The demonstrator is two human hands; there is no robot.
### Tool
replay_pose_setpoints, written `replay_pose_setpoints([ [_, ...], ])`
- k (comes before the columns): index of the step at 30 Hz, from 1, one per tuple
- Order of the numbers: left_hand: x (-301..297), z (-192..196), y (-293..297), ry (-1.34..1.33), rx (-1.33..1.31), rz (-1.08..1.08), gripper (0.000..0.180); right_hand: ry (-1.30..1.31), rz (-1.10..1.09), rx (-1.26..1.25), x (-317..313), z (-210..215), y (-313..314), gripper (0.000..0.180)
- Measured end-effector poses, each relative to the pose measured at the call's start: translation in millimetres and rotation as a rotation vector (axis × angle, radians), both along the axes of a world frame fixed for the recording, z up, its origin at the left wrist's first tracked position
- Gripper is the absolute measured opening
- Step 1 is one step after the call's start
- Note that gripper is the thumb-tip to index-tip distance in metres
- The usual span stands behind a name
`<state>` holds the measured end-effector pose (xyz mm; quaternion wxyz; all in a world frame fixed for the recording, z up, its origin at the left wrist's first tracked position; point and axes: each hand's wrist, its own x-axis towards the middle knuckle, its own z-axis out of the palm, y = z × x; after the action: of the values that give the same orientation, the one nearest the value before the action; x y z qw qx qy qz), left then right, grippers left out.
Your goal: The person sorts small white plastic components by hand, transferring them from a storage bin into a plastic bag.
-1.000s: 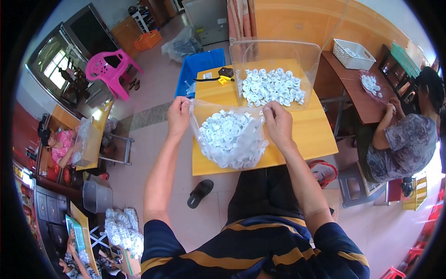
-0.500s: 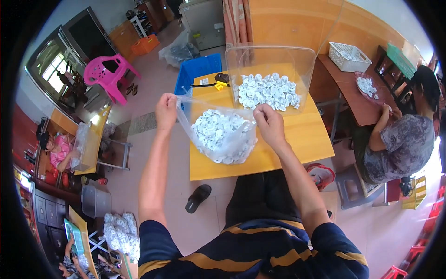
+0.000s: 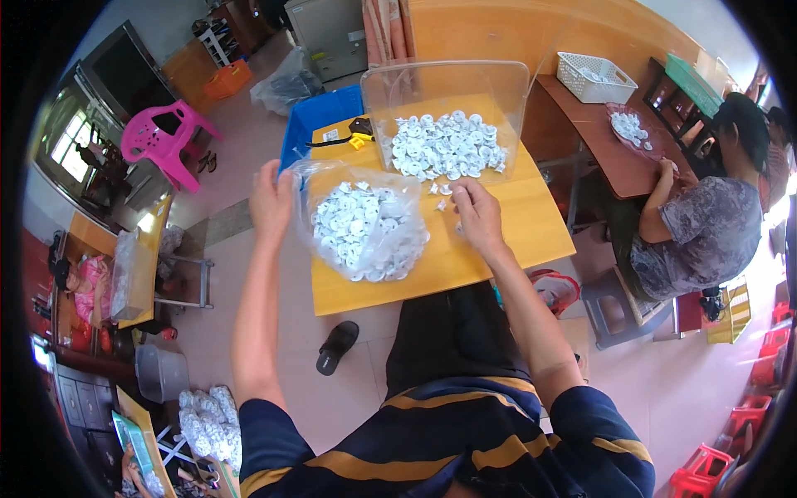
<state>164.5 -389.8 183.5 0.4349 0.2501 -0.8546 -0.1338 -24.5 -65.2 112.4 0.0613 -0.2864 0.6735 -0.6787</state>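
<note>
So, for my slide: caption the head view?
Left hand grips clear plastic bag of white discs; right hand rests on yellow wooden table.

A clear, crumpled plastic bag (image 3: pixel 365 232), bulging with small white round plastic pieces, slumps on the yellow wooden worktop (image 3: pixel 498 241) near its front left corner. Its open mouth is pulled up at the left edge. A few loose white pieces (image 3: pixel 442 192) lie just beside it.

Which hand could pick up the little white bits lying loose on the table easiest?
Probably the right hand: it rests beside the loose white pieces, while the left hand grips the bag edge.
</note>
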Motion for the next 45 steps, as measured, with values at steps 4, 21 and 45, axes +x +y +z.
replay_pose_setpoints([
  [4,20.8,25.8,73.8,0.292,0.129,-0.187,0.026,0.47,-0.143,0.32,-37.8,-41.0,20.5,0.029],
  [21,-1.0,-97.7,266.9,-0.199,0.452,-0.712,0.042,-0.105,0.018,0.071,-56.8,-81.2,62.9,0.036],
  [45,-153.7,-158.8,261.1,-0.217,0.179,-0.496,0.04,0.59,-0.088,0.433,-25.5,-68.5,76.1,0.03],
])
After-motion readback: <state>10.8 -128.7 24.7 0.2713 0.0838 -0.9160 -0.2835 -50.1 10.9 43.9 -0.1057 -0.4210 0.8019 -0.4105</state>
